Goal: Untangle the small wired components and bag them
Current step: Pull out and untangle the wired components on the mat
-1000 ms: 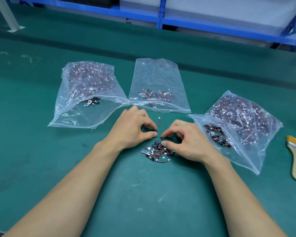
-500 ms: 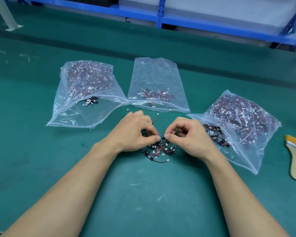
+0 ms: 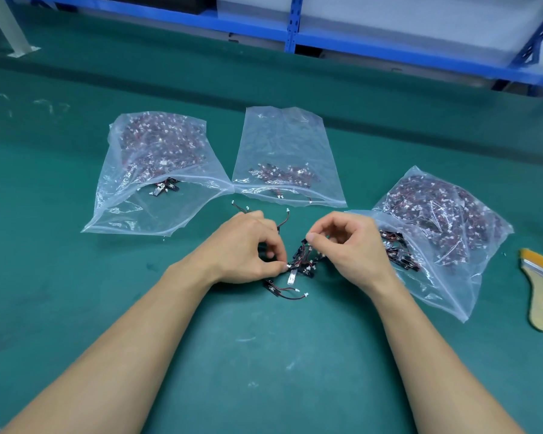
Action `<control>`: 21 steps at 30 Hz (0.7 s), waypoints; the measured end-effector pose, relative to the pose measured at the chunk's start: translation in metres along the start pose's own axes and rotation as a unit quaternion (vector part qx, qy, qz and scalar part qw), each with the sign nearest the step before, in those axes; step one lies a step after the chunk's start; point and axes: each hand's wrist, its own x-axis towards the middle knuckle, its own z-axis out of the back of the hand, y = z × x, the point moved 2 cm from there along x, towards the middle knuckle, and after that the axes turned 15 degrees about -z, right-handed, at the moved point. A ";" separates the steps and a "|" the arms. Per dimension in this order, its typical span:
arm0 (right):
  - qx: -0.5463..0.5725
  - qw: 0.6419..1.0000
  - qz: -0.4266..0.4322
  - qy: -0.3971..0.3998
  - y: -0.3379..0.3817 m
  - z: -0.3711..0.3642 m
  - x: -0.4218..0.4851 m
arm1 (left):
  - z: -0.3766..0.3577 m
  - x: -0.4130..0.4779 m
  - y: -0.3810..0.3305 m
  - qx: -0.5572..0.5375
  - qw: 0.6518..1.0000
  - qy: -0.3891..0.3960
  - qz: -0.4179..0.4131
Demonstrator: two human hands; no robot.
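Head view: untangling step in hand. Tangle (image 3: 302,265) lies just nearward of middle bag (image 3: 282,142). Left hand (image 3: 245,249) pinches white connector (image 3: 284,267) on tangle; right hand (image 3: 350,245) pinches another piece (image 3: 304,244), raised. Next move, judged: draw apart gently, free one piece, slip into middle bag.

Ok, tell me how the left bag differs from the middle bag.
The left bag is stuffed with components and bulges; the middle bag holds only a thin row and lies flat. The left bag's mouth gapes; the middle bag's lies flat. Both are clear plastic.
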 end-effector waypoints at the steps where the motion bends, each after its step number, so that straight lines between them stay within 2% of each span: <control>1: 0.003 1.000 -0.006 0.020 0.000 -0.001 0.000 | 0.000 0.000 -0.001 -0.003 1.000 0.001 -0.002; 9: 0.043 0.992 0.003 0.116 0.005 -0.004 -0.006 | 0.003 0.001 -0.001 -0.005 0.999 -0.047 -0.003; 21: 0.183 0.975 0.039 0.119 0.012 -0.002 -0.009 | -0.005 0.003 -0.007 -0.046 0.999 -0.016 -0.021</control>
